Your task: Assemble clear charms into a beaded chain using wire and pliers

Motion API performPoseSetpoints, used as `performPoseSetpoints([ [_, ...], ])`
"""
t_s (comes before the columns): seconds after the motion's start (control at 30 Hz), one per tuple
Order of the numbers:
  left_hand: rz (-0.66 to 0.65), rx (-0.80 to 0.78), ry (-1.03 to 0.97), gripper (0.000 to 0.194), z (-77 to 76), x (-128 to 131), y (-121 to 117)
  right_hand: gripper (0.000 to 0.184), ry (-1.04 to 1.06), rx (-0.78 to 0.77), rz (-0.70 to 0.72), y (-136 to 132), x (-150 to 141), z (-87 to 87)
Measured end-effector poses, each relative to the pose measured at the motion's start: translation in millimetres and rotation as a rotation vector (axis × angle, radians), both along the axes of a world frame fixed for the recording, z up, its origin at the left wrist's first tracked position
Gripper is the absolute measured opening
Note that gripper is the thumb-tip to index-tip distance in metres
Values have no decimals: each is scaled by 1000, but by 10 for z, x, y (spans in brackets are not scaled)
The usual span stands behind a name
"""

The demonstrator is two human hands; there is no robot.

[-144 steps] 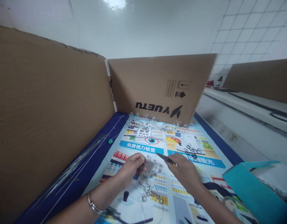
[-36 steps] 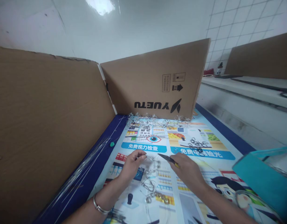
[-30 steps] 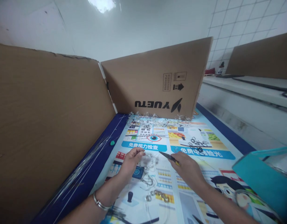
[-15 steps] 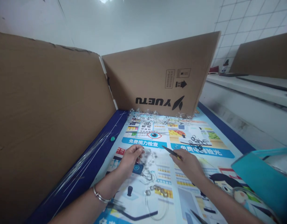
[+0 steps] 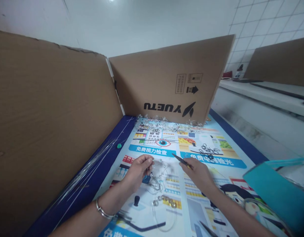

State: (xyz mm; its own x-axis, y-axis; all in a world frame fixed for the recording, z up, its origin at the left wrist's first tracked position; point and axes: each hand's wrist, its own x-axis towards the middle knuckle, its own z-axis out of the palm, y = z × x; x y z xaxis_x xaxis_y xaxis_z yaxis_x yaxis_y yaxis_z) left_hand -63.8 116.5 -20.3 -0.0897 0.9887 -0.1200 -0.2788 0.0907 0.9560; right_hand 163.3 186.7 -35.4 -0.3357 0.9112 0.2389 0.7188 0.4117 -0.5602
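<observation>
My left hand (image 5: 139, 171) is closed in a pinch on a thin beaded wire (image 5: 164, 171) whose clear beads dangle to the right of the fingertips. In my right hand (image 5: 198, 172) is a pair of dark needle-nose pliers (image 5: 181, 160), with the tip pointing up and left, apart from the left fingers. Below the hands lies a loop of wire with clear round beads (image 5: 164, 199). A small tangle of thin wires (image 5: 155, 184) rests beside the left hand. At the bottom edge another dark pointed tool (image 5: 207, 228) shows in part.
Cardboard panels (image 5: 166, 82) stand at the back and left. Clear beaded pieces (image 5: 171, 126) line the back panel's foot. Black rings (image 5: 208, 152) lie at right, near a teal bag (image 5: 277, 191). Long thin wires (image 5: 88, 168) and a green lump (image 5: 119, 145) lie at left.
The left fingers have shifted very slightly, still pinching the beaded wire. The right hand and pliers stay almost in place; the view has moved a little.
</observation>
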Motion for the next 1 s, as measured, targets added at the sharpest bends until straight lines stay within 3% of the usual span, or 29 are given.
performPoseSetpoints([
  [0.3,65,10,-97,22,131,-129,-58,26,-123,-17,37,-33,-27,48],
  [0.5,139,-35,-128,25,49,-336,-57,22,-335,-122,119,-118,-42,231],
  [0.63,149,-18,-71,23,-37,-447,-29,21,-507,-106,105,-169,-53,326],
  [1.0,152,-28,43,26,-88,-473,134,18,-717,40,41,-184,-72,313],
])
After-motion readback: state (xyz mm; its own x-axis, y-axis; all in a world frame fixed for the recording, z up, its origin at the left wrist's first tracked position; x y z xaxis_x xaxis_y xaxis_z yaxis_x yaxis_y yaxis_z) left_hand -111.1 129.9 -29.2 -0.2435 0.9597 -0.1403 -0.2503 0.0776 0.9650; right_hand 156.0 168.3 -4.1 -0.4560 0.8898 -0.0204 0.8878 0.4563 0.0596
